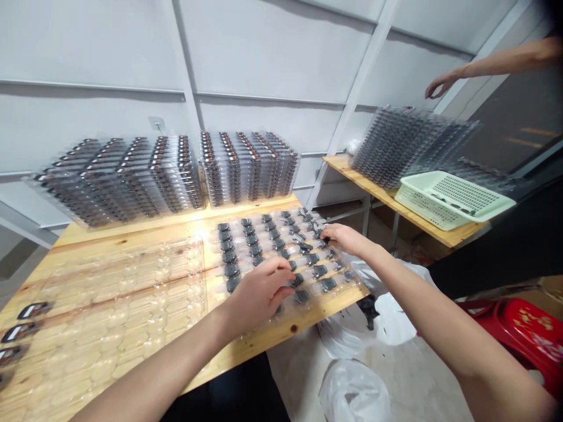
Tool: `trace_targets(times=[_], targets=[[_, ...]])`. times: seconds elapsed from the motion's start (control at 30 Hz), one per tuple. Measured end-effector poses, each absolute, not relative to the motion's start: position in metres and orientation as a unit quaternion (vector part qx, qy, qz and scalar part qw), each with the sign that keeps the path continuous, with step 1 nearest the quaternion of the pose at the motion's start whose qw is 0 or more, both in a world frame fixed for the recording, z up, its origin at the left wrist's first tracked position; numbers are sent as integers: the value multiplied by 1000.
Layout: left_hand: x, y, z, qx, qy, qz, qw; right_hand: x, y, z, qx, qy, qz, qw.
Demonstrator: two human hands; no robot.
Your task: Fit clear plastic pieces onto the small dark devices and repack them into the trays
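Observation:
A clear plastic tray (240, 243) with rows of small black plastic parts (229, 257) lies on the wooden table under both hands. My left hand (259, 287) is over its near side, fingers curved and thumb a little apart, the tips beside a black part (298, 280). At the tray's right side, my right hand (345, 237) has its fingers pinched on a small black part, mostly hidden by the fingertips. Left of this tray lies a second clear tray (132, 293), with a few dark parts with white faces (33, 310) at its left end.
Two tall stacks of filled trays (132, 176) (248, 170) stand along the table's back. On another table, right, are more stacked trays (404, 146) and a pale green basket (433, 208). Another person's hand (442, 85) hangs above. White plastic bags (354, 390) and a red stool (523, 334) are below.

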State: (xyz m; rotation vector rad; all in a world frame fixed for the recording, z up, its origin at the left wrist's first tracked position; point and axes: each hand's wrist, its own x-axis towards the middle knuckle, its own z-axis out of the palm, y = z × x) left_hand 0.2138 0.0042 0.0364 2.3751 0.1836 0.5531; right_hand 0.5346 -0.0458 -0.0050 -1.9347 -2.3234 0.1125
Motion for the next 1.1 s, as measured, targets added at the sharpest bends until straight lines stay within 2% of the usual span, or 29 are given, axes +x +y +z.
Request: trace_targets(times=[0.43, 0.8, 1.1], targets=[[154, -12, 35, 915, 85, 243, 312, 528, -71, 17, -710, -698, -38, 86], [67, -48, 8, 905, 154, 261, 298, 505, -74, 20, -790, -609, -53, 41], [61, -54, -4, 906, 145, 266, 296, 515, -63, -3, -772, -634, -39, 16]])
